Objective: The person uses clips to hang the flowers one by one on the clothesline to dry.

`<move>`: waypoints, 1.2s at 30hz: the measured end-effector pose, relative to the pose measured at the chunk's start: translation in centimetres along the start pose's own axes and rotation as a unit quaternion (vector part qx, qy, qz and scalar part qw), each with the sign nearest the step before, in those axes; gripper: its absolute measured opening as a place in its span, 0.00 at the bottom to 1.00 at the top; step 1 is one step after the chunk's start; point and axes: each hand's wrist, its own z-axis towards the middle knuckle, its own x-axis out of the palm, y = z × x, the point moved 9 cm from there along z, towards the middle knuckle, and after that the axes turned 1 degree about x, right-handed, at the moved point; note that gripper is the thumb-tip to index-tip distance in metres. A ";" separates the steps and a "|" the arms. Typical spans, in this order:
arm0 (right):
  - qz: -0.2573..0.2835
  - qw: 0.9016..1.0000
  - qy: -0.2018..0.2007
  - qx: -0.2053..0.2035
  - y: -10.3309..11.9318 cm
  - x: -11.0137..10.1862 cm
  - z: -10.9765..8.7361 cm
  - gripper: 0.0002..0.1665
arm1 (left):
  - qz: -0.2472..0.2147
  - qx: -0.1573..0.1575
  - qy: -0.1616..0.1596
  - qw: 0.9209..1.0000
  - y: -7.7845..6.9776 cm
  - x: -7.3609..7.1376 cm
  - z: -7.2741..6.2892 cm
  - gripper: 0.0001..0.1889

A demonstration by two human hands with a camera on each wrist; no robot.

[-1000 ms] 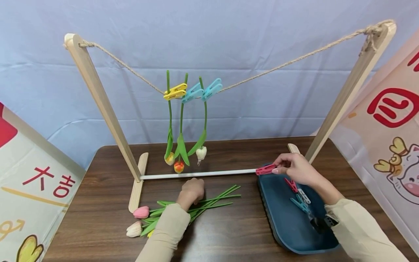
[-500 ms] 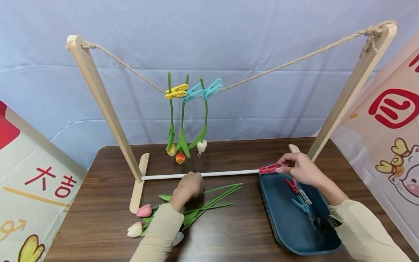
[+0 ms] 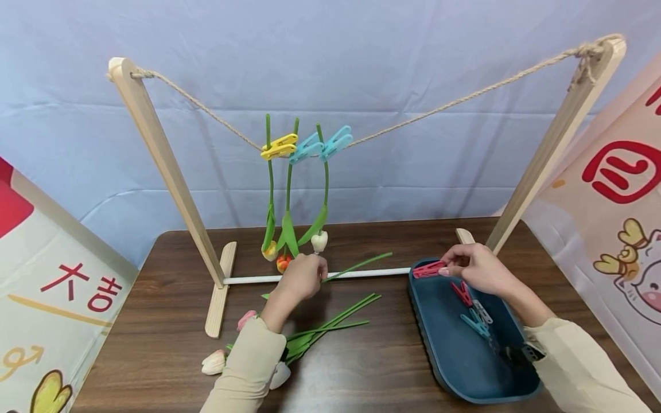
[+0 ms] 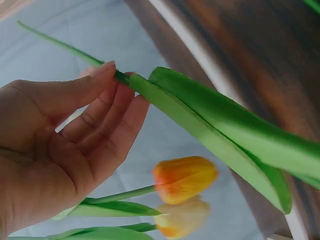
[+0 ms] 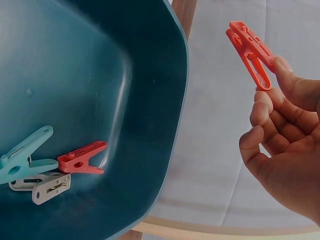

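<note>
Your left hand, left of the blue bin, pinches a tulip by its green stem, thumb and fingertips together on it just above the leaves; the stem's bare end slants toward the bin, and which bloom belongs to it you cannot tell here. Your right hand, over the bin's far edge, grips a red clothespin between thumb and fingers at its handle end, the clip pointing left above the bin's far left corner. Beneath your right hand, inside the blue bin, a second red clothespin, a white clothespin and a teal clothespin lie close together. Left of the bin and partly under your left forearm, loose tulips lie on the tabletop, their stems aimed toward the bin. Beyond your left hand, a white rod runs leftward from near the bin's far left corner. Higher up, left of and beyond the bin, a yellow clothespin and two light-blue clothespins sit side by side on a rope, with three hanging tulips clipped there, blooms downward.
</note>
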 end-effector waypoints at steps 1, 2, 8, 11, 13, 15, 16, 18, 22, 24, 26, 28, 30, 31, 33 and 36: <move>0.001 1.000 0.000 0.000 0.0 0.0 0.0 0.04 | -0.002 0.003 -0.006 1.000 -0.3 -0.3 0.0 0.13; 0.001 1.000 0.001 0.001 0.0 -0.1 0.0 0.04 | -0.004 0.006 -0.015 1.000 -0.5 -0.8 0.1 0.13; -0.004 1.000 0.000 -0.001 0.1 -0.2 -0.1 0.04 | -0.033 0.016 -0.068 0.997 -2.3 -3.3 0.5 0.12; -0.005 1.000 -0.001 -0.003 0.2 -0.3 0.0 0.03 | -0.045 0.026 -0.095 0.994 -3.4 -4.5 0.6 0.12; -0.007 1.000 -0.002 -0.004 0.3 -0.4 0.0 0.03 | -0.046 0.038 -0.118 0.991 -4.1 -5.3 0.6 0.12; -0.014 1.000 -0.006 -0.007 0.5 -0.6 0.0 0.04 | -0.046 0.049 -0.141 0.988 -4.9 -6.2 0.6 0.12; -0.017 1.000 -0.009 -0.009 0.6 -0.7 0.0 0.03 | -0.048 0.054 -0.153 0.986 -5.2 -6.6 0.6 0.11; -0.025 0.999 -0.015 -0.016 0.9 -0.9 0.1 0.03 | -0.051 0.059 -0.176 0.981 -5.7 -7.4 0.7 0.10; -0.036 0.999 -0.024 -0.030 1.7 -1.2 0.4 0.02 | -0.057 0.060 -0.211 0.974 -6.3 -8.9 0.9 0.07; -0.040 0.998 -0.026 -0.037 2.1 -1.3 0.6 0.02 | -0.061 0.058 -0.222 0.972 -6.5 -9.5 1.1 0.07; -0.041 0.998 -0.027 -0.042 2.6 -1.4 0.8 0.02 | -0.070 0.054 -0.229 0.969 -6.6 -9.9 1.2 0.06; -0.042 0.998 -0.028 -0.048 3.1 -1.5 1.1 0.02 | -0.080 0.050 -0.237 0.967 -6.6 -10.3 1.2 0.06; -0.041 0.997 -0.029 -0.053 3.7 -1.6 1.4 0.02 | -0.086 0.047 -0.247 0.964 -6.6 -10.6 1.3 0.05; -0.040 0.997 -0.029 -0.056 4.0 -1.7 1.5 0.02 | -0.088 0.046 -0.253 0.962 -6.6 -10.8 1.3 0.05; -0.039 0.997 -0.028 -0.059 4.6 -1.8 1.8 0.02 | -0.088 0.046 -0.263 0.960 -6.7 -11.1 1.2 0.05; -0.042 0.996 -0.030 -0.068 5.6 -2.2 2.1 0.02 | -0.088 0.044 -0.272 0.957 -6.8 -11.3 1.2 0.04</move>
